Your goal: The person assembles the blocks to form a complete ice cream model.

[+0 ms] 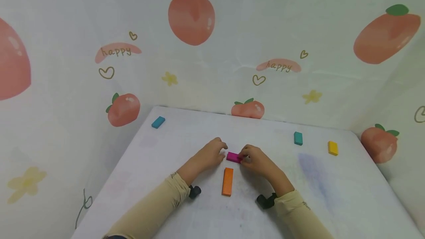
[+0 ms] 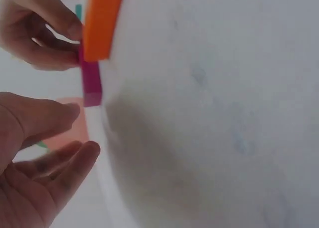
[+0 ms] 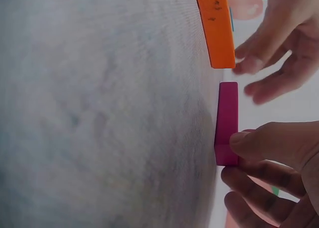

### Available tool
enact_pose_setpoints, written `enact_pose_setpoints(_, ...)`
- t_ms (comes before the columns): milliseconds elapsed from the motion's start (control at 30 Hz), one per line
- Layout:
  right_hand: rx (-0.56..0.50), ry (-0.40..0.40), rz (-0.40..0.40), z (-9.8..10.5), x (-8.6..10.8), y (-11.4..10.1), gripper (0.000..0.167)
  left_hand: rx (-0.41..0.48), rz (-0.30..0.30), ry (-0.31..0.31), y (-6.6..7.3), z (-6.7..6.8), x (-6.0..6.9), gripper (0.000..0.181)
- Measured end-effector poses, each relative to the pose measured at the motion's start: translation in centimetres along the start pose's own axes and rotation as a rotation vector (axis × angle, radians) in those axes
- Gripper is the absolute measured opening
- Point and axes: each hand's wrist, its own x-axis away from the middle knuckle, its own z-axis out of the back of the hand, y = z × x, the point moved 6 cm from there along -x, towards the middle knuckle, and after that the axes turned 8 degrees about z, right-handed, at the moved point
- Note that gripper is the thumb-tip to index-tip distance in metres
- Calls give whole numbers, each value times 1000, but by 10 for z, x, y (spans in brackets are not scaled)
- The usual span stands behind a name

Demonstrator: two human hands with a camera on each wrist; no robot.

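A person's bare hands work over a white table (image 1: 199, 217), where a magenta block (image 1: 233, 157) lies crosswise just beyond the far end of an orange block (image 1: 227, 182), the pair set roughly at right angles with a narrow gap between them. The right hand (image 1: 257, 160) pinches the magenta block at its right end between thumb and fingers, while the left hand (image 1: 210, 154) waits near the opposite end, thumb and fingertips spread apart and holding nothing. Whether the magenta block rests fully on the surface or is slightly raised cannot be told. The orange block lies lengthwise, pointing away from the person, free of either hand's grip. By appearances, the work is at an early stage: one block is down in the middle and a second is being handled close by, not yet released and not touching the first. Three others lie well apart from the pair and untouched: a blue block (image 1: 158, 122) near the far left corner, a teal block (image 1: 298, 138) toward the far right and a yellow block (image 1: 333, 148) beyond it to the right. Nothing shows whether those three have a part in the work.
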Motion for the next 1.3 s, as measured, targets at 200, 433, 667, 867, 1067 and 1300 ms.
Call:
enact_pose_setpoints(200,-3,-7,43,0,1,-1,14,4,-72,-74,-5,-15,-14,28)
enact_pose_setpoints(433,14,-4,89,1,2,-4,15,69,-74,-146,-2,-20,-17,30)
enact_pose_setpoints(667,-10,-16,54,-3,0,-5,14,91,-86,-166,-1,-19,-10,27)
enact_pose_setpoints(867,-9,-20,53,-7,2,-9,14,88,-100,-130,-2,-19,-4,25)
enact_pose_setpoints(1067,-7,-21,69,-8,5,-16,14,81,-92,-122,0,-19,3,23)
enact_pose_setpoints(1300,11,-22,107,-13,10,-18,12,68,-119,-112,2,-19,11,19)
